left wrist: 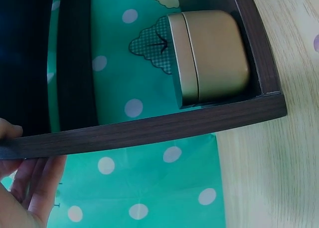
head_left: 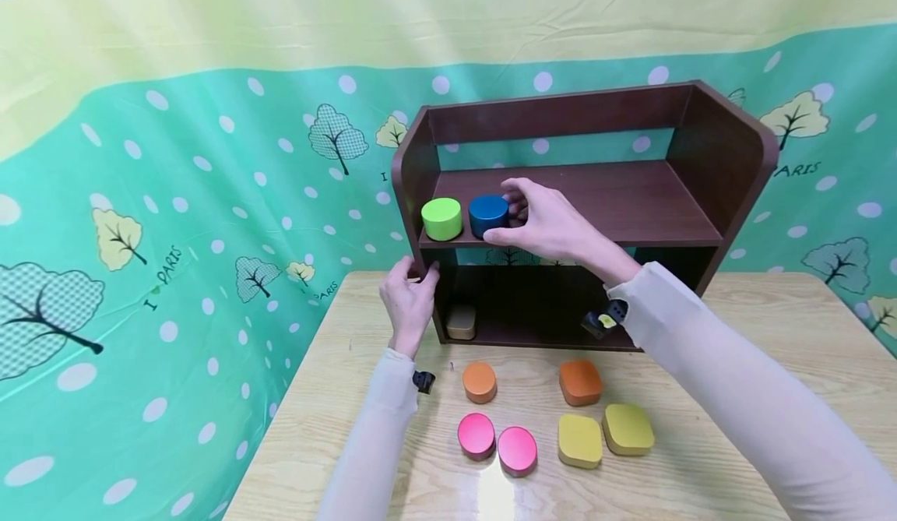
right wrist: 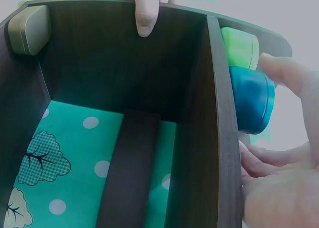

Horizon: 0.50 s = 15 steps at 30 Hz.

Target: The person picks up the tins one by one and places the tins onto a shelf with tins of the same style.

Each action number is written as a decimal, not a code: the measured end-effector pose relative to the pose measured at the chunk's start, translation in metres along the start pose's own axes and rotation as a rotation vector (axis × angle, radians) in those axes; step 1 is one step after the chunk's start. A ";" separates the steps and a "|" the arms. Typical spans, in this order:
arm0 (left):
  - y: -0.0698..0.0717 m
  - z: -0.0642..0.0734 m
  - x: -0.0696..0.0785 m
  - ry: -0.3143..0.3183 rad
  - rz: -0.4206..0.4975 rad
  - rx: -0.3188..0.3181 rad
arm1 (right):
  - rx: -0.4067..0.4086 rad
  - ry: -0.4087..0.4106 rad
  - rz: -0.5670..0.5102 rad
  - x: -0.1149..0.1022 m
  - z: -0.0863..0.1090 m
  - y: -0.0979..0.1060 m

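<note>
Right hand (head_left: 554,221): thumb and fingers curved about the right side of a round blue tin (head_left: 488,216); whether they pinch it cannot be told, a slight gap showing below the lower fingers in the right wrist view.

Round blue tin: just left of the right palm, on the upper board of a two-tier dark brown wooden shelf (head_left: 617,194), near its front edge.

Round lime-green tin (head_left: 442,219): just beyond the blue tin, leftward from the right hand, on the same board.

Left hand (head_left: 409,303): grips the front edge of the shelf's left side panel (head_left: 416,155), thumb inside, fingers outside.

Rounded-square gold tin (head_left: 461,324): right of and lower than the left hand, in the lower compartment's left corner.

Round orange tin (head_left: 480,381): on the pale wood-grain table (head_left: 322,412), right of the left hand and nearer the person.

Rounded-square orange tin (head_left: 580,382): on the table, below the right hand.

Round pink tins, two (head_left: 476,435) (head_left: 517,451): close together, nearer the person than the round orange one.

Rounded-square yellow tins, two (head_left: 580,441) (head_left: 628,429): side by side, nearer the person than the rounded-square orange one.

Green-and-yellow curtain (head_left: 245,147), tree and dot print: farthest from both hands, behind the shelf.
</note>
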<state>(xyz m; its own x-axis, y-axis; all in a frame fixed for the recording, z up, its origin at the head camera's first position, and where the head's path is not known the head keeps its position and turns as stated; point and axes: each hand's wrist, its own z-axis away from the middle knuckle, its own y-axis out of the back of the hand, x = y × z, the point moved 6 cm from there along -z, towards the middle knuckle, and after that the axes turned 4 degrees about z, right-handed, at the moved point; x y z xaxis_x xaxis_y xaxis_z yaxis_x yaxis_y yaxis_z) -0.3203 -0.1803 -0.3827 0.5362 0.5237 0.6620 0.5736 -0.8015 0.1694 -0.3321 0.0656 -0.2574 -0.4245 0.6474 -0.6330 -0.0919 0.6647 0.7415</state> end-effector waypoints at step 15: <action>-0.001 0.000 -0.001 0.011 -0.001 -0.024 | 0.060 -0.007 -0.018 -0.002 0.048 0.017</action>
<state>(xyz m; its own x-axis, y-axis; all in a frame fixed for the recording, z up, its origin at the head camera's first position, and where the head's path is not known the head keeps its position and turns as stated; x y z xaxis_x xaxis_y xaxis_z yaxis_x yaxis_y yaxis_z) -0.3214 -0.1804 -0.3830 0.5287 0.5218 0.6695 0.5594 -0.8074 0.1876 -0.2900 0.0936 -0.2546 -0.4172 0.6374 -0.6478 -0.0453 0.6973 0.7153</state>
